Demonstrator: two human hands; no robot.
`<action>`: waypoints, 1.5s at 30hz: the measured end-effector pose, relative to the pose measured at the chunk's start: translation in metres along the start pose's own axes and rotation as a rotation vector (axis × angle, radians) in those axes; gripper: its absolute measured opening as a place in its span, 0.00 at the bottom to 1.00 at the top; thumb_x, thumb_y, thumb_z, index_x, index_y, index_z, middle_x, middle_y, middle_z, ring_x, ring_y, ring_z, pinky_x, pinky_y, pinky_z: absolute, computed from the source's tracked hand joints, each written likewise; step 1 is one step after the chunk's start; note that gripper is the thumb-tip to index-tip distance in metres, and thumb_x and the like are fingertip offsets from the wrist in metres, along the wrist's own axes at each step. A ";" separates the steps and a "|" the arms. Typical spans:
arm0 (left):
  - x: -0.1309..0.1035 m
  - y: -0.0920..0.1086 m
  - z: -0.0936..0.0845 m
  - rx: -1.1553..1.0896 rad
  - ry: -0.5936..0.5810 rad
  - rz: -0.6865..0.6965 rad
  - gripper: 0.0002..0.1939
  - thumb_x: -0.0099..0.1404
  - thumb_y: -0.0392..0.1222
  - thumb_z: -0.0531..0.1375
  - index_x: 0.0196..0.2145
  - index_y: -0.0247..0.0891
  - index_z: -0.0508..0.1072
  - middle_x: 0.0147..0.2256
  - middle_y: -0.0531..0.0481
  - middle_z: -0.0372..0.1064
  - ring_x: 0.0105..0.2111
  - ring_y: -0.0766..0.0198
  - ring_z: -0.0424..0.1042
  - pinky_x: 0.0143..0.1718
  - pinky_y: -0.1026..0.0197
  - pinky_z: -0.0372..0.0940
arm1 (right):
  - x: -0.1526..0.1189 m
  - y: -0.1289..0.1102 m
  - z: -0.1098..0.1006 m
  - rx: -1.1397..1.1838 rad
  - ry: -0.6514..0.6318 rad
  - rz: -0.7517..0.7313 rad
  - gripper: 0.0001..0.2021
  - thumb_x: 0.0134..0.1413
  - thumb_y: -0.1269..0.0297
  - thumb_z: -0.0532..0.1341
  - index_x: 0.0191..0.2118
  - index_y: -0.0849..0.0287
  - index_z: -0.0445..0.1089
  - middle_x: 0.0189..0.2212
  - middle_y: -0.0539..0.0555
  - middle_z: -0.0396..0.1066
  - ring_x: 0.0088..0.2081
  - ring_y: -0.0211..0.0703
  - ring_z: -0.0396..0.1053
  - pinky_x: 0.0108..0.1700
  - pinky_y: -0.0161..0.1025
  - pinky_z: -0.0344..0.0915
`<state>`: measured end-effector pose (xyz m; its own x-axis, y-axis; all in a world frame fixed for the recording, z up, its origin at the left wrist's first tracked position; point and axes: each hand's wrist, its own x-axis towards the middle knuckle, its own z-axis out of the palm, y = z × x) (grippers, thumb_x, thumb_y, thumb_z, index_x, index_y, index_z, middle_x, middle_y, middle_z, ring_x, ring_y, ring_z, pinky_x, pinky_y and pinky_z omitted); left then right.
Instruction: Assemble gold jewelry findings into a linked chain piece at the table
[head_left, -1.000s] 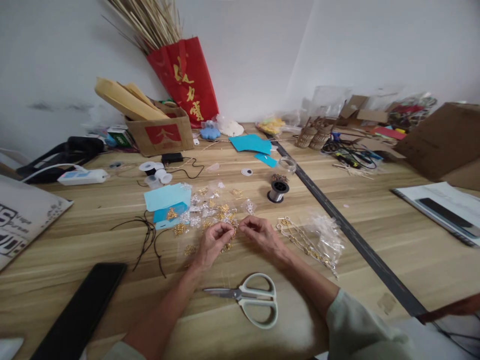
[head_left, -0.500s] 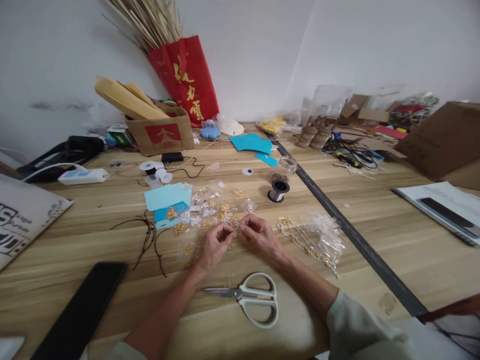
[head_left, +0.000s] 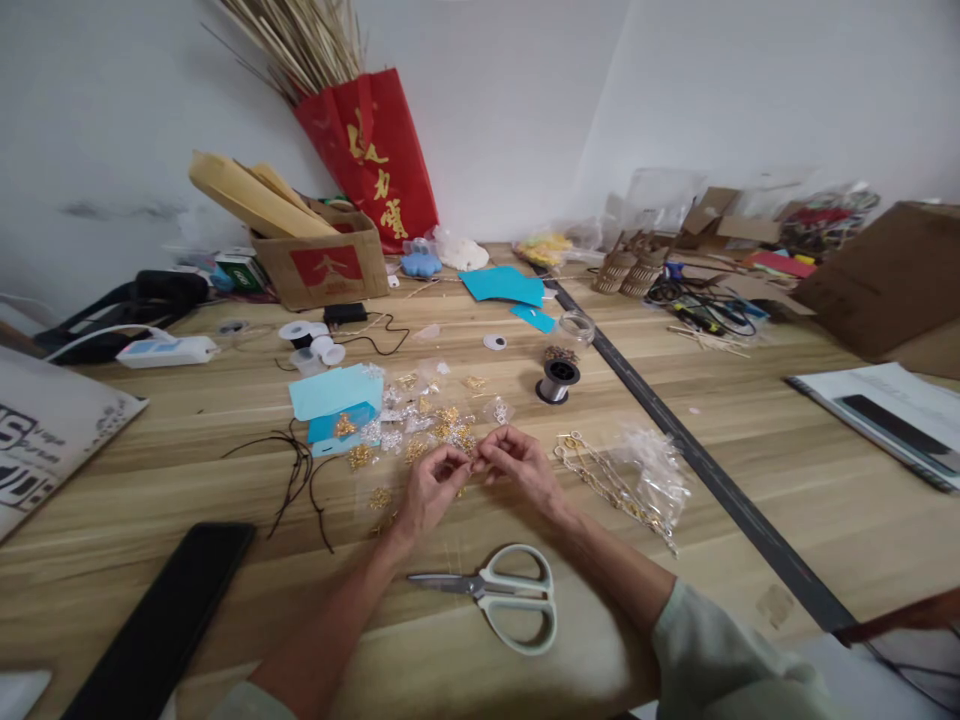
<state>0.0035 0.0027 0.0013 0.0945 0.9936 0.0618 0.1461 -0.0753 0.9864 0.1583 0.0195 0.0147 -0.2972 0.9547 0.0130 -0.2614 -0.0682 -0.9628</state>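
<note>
The left hand (head_left: 433, 488) and right hand (head_left: 522, 470) meet near the middle of the table (head_left: 420, 655), fingertips touching or nearly so. Whatever may sit between them is too small to make out, and the curled fingers hide part of the pieces (head_left: 454, 430) behind. Those pieces are tiny bits of gold and silver metal, loosely heaped just beyond the fingertips, with more gold ones spread to the left; single shapes blur together. Both hands are narrow, thumb drawn to forefinger in a pinch; whether either grips anything, I cannot tell.

Close to the right wrist lies a chain (head_left: 600, 482) of gold and silver links, with clear bags (head_left: 651, 478) against it, their contents hard to read. Below the hands are scissors (head_left: 475, 587), blades a little apart and pointing left, handles pale green. A dark spool (head_left: 557, 381) stands beyond the right hand. To the left, blue cards (head_left: 336, 397) overlap, some gold pieces lying on the darker one, and black cords (head_left: 298, 468) trail below. Farther left, a black slab (head_left: 161, 620) is cut off by the bottom edge, as are both sleeves (head_left: 727, 640).
</note>
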 end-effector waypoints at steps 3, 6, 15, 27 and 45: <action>0.000 0.003 -0.001 -0.019 -0.030 0.002 0.05 0.56 0.40 0.59 0.26 0.35 0.70 0.25 0.52 0.67 0.24 0.68 0.63 0.25 0.68 0.57 | 0.002 0.001 -0.002 0.033 -0.006 0.004 0.12 0.45 0.57 0.66 0.29 0.61 0.67 0.26 0.51 0.73 0.26 0.35 0.70 0.26 0.30 0.66; 0.000 0.007 -0.002 -0.022 -0.046 0.013 0.07 0.57 0.41 0.58 0.26 0.35 0.70 0.25 0.52 0.67 0.25 0.68 0.62 0.26 0.67 0.57 | 0.003 0.003 -0.004 0.050 -0.009 0.002 0.12 0.45 0.57 0.66 0.29 0.61 0.67 0.24 0.50 0.72 0.26 0.34 0.70 0.25 0.29 0.66; -0.001 0.014 -0.004 -0.042 -0.053 0.018 0.10 0.58 0.44 0.57 0.24 0.36 0.70 0.24 0.53 0.65 0.26 0.67 0.62 0.29 0.66 0.58 | 0.002 0.004 -0.003 0.027 -0.008 0.009 0.14 0.44 0.55 0.66 0.30 0.61 0.67 0.23 0.49 0.71 0.24 0.34 0.69 0.25 0.30 0.66; 0.000 -0.001 -0.004 -0.173 -0.041 -0.042 0.07 0.55 0.43 0.62 0.28 0.35 0.72 0.27 0.51 0.70 0.28 0.65 0.67 0.32 0.64 0.61 | 0.001 0.004 -0.001 -0.044 -0.008 0.010 0.14 0.45 0.55 0.65 0.30 0.62 0.67 0.21 0.49 0.69 0.22 0.33 0.66 0.25 0.31 0.64; 0.004 -0.003 -0.003 -0.212 0.037 -0.049 0.09 0.57 0.44 0.60 0.26 0.35 0.69 0.25 0.52 0.65 0.28 0.67 0.63 0.32 0.66 0.60 | -0.010 0.003 -0.004 -0.771 -0.085 -0.389 0.07 0.58 0.65 0.54 0.35 0.59 0.68 0.28 0.53 0.69 0.29 0.38 0.65 0.30 0.34 0.62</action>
<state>0.0006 0.0070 -0.0008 0.0556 0.9983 0.0149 -0.0608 -0.0116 0.9981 0.1640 0.0110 0.0111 -0.3913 0.8428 0.3696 0.3280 0.5030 -0.7997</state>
